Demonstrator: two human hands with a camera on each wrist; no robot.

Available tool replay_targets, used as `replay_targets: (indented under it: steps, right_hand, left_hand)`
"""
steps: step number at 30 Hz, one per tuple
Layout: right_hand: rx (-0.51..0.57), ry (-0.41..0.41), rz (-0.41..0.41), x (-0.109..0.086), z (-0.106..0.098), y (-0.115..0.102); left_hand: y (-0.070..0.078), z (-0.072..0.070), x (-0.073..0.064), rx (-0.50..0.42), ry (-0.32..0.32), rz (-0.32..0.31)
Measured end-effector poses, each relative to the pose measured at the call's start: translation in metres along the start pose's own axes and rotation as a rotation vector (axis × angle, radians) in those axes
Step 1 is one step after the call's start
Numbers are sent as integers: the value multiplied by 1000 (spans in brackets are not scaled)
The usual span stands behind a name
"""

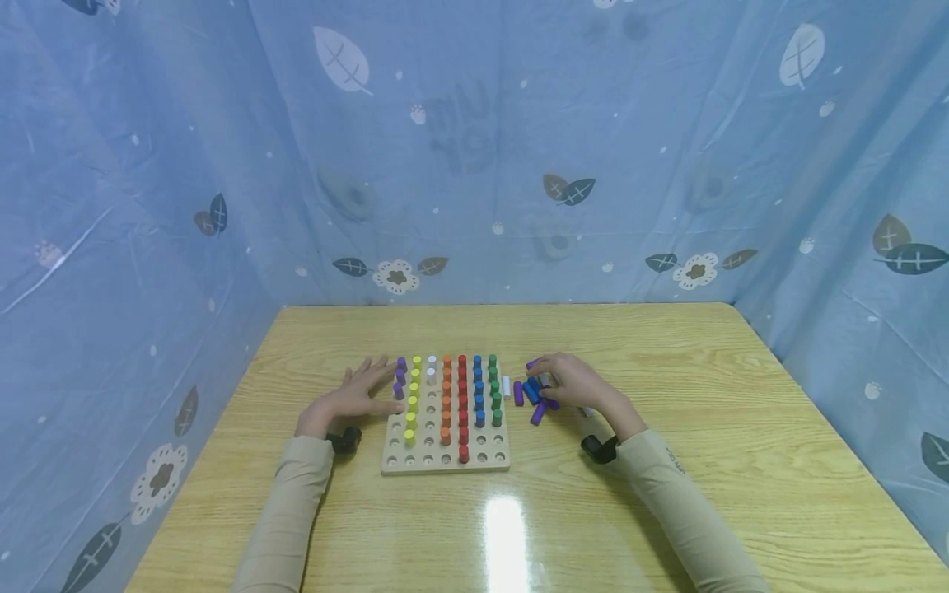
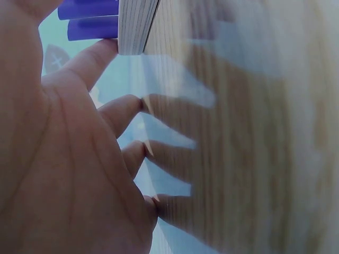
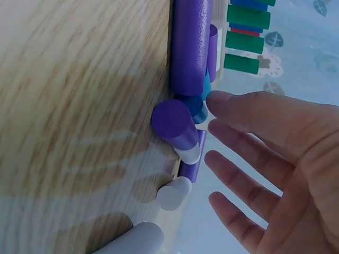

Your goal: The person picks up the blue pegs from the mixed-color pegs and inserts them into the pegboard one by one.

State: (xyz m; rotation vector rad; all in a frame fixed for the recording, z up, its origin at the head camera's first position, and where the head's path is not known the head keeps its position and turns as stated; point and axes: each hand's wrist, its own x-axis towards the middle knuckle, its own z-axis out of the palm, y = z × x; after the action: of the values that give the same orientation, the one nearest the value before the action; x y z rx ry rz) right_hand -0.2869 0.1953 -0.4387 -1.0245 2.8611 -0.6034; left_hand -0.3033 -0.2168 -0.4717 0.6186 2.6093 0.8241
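Observation:
A wooden pegboard (image 1: pixel 437 467) stands on the table with upright pegs in columns of purple, yellow, white, orange, red, blue and green. My left hand (image 1: pixel 356 394) spreads its fingers at the board's left side, beside the purple pegs (image 2: pixel 92 27); one finger touches the board's edge. Over a loose pile right of the board hovers my right hand (image 1: pixel 574 384), its fingers slightly bent. In the right wrist view, thumb and fingers are apart, the thumb tip close to a blue peg (image 3: pixel 192 106). Purple pegs (image 3: pixel 190 47) and white pegs (image 3: pixel 172 194) lie around it.
A single white peg (image 1: pixel 507 387) lies against the board's right side. Several vacant holes show at the board's front and in the white column. The wooden table (image 1: pixel 630 527) is bordered by a blue patterned curtain (image 1: pixel 489 165) at the back and sides.

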Motion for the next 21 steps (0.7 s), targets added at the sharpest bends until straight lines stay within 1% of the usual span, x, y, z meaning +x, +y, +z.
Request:
replay_targets:
  steps: [6, 13, 18, 21]
  right_hand:
    - [-6, 1, 8, 0, 1, 1]
    - [-71, 5, 20, 0, 0, -1]
    - [-91, -11, 26, 0, 0, -1]
    - [-81, -27, 42, 0, 0, -1]
  left_hand:
    - [0, 0, 0, 1, 1, 5]
    - [1, 0, 0, 12, 1, 3]
    - [1, 0, -1, 8, 1, 2]
    - [0, 0, -1, 12, 1, 5]
